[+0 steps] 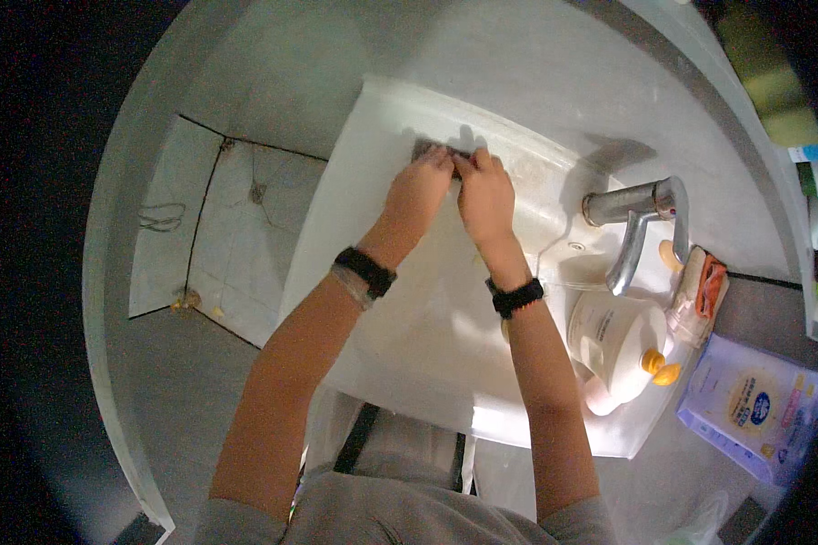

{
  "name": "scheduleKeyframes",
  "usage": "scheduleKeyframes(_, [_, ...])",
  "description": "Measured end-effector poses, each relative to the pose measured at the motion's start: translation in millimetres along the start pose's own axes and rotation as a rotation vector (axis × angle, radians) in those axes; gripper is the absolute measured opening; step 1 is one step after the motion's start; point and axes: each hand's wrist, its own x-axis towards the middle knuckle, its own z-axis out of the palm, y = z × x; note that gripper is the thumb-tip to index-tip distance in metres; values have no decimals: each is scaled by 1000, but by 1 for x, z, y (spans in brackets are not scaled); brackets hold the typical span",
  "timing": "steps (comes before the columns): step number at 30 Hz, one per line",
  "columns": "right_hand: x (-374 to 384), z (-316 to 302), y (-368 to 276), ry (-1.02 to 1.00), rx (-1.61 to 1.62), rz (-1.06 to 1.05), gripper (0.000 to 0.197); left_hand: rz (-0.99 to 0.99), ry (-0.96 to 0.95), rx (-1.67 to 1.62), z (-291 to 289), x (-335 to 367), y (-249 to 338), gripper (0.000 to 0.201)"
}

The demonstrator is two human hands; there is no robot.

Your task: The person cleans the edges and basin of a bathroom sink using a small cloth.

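Note:
Both my arms reach forward over a white sink [345, 236]. My left hand [416, 193] is closed, its fingertips pinching a small dark piece [421, 148] that looks like a cloth or pad; its exact kind is not clear. Close beside it, my right hand [487, 204] has its fingers bent onto the same dark piece from the right. The piece lies at the sink's far side, near the back wall, and my fingers cover much of it. Each wrist wears a black band.
A chrome faucet [632, 204] juts out at the right. Below it stands a large white bottle [613, 341] with a yellow cap. Farther right are an orange-and-clear packet [711, 289] and a purple package [754, 409]. Tiled wall [245, 200] rises at the left.

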Motion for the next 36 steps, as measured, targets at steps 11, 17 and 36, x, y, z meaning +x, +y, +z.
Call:
scheduleKeyframes(11, [13,-3,7,1,-2,35,21,-78,-84,-32,-8,18,10,23])
scheduleKeyframes(17, [-7,-5,11,7,34,46,21,139,209,-1,13,1,7,22])
scheduleKeyframes(36, [-33,-24,19,0,28,74,27,172,70,-10,11,-16,31,26])
